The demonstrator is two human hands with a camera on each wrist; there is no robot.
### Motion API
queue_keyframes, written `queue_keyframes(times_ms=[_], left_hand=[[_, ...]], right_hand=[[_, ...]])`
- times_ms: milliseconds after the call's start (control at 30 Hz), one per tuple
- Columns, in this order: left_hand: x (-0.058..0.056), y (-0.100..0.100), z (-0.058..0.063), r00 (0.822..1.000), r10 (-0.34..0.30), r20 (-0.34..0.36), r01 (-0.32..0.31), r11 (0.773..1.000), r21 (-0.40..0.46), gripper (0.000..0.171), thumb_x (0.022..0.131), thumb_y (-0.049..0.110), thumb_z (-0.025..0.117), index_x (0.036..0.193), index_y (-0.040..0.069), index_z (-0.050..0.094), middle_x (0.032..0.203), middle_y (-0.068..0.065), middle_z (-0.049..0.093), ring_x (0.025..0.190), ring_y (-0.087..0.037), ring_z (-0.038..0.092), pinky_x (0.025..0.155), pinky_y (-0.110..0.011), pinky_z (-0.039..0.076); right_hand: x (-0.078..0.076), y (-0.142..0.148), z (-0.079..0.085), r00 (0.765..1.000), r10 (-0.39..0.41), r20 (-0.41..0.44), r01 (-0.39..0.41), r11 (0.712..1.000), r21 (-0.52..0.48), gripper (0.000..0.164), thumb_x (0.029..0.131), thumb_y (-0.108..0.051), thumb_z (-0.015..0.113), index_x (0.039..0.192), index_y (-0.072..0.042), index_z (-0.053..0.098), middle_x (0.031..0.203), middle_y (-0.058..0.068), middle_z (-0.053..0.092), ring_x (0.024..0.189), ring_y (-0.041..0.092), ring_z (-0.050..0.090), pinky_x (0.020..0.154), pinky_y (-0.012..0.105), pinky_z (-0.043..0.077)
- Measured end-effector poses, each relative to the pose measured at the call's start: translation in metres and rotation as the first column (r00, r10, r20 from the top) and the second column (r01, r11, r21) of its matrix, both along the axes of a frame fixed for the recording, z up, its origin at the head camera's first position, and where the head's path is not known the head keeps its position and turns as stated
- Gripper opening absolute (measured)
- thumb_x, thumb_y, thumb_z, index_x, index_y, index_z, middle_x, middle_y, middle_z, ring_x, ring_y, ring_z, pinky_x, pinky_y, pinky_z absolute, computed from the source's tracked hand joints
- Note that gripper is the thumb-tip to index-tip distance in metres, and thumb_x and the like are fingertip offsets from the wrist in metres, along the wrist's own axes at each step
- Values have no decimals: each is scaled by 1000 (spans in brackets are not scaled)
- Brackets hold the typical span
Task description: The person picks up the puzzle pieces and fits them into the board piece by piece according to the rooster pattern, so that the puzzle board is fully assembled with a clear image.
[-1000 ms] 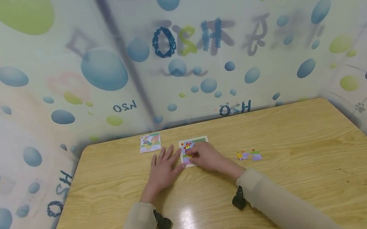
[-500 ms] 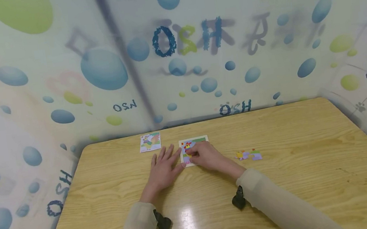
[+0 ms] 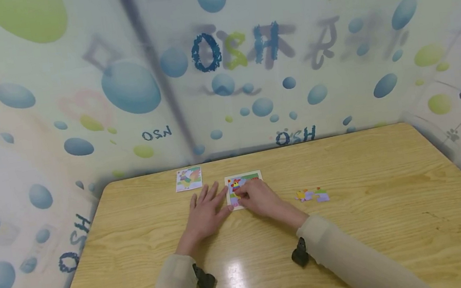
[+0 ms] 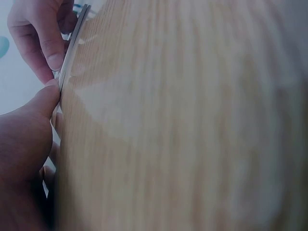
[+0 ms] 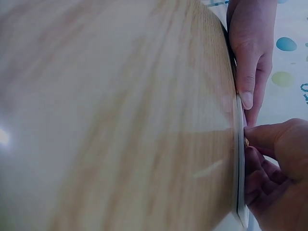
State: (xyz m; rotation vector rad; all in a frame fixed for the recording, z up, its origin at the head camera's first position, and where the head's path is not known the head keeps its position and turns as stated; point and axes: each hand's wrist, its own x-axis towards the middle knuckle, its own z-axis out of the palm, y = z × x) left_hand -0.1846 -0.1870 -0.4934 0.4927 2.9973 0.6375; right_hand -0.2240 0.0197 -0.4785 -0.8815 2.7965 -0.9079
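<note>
A small jigsaw puzzle tray (image 3: 259, 173) with a pale frame and a colourful cartoon picture lies on the wooden table. My left hand (image 3: 206, 214) rests flat at its left side, fingers spread, with the thumb at the frame's lower left corner. Over the right part of the tray is my right hand (image 3: 260, 198), thumb and index finger pinching a small puzzle piece (image 5: 247, 142) down against the picture. Only a yellowish edge of that piece shows in the right wrist view; the hand hides the rest, along with much of the picture.
Several loose puzzle pieces (image 3: 312, 195) lie together to the right of the tray. A square picture card (image 3: 189, 179) sits near the table's back edge, beyond my left fingertips. Behind the wooden table (image 3: 376, 202) stands a patterned wall (image 3: 249, 87).
My right hand has shifted very slightly over the tray, and a bit more of the picture's upper right shows. The left hand and the loose pieces stay where they were.
</note>
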Motion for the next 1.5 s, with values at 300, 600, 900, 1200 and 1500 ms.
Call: queue_keyframes(times_ms=[300, 600, 900, 1200, 1500], left_hand=[[0, 0, 1, 1000, 9, 29, -8, 1000, -23, 61, 106, 45, 52, 158, 15, 42, 168, -14, 24, 155, -41, 11, 119, -67, 4], [1, 0, 1, 1000, 1, 13, -1, 1000, -4, 60, 105, 43, 55, 157, 14, 44, 167, -15, 27, 154, -42, 12, 118, -68, 5], [2, 0, 0, 1000, -12, -29, 13, 1000, 23, 60, 105, 44, 54, 155, 11, 46, 165, -19, 30, 153, -46, 16, 116, -71, 8], [0, 0, 1, 1000, 4, 17, -4, 1000, -10, 61, 106, 44, 54, 158, 14, 43, 167, -15, 26, 155, -42, 11, 118, -69, 5], [-1, -3, -5, 1000, -6, -4, 6, 1000, 12, 62, 106, 48, 51, 158, 16, 42, 167, -14, 25, 155, -42, 11, 118, -68, 4]], right_hand=[[0, 1, 0, 1000, 8, 7, -8, 1000, 0, 24, 94, -9, 73, 117, -2, 77, 101, 6, 72, 86, 15, 59, 78, 33, 51], [-5, 1, -1, 998, 32, 62, -31, 999, -14, 25, 94, -7, 72, 118, -1, 76, 101, 6, 71, 91, 16, 61, 83, 35, 53], [-8, 4, -3, 994, 73, 75, -69, 996, -58, 27, 95, -6, 72, 121, -2, 75, 96, 4, 67, 85, 15, 55, 78, 30, 49], [-8, 5, -5, 992, 78, 98, -71, 995, -72, 25, 96, -7, 72, 120, -3, 76, 97, 4, 63, 81, 12, 52, 71, 27, 46], [-10, 11, -6, 984, 127, 128, -111, 986, -126, 28, 99, -10, 68, 126, -3, 73, 101, 2, 64, 83, 13, 52, 73, 28, 47]])
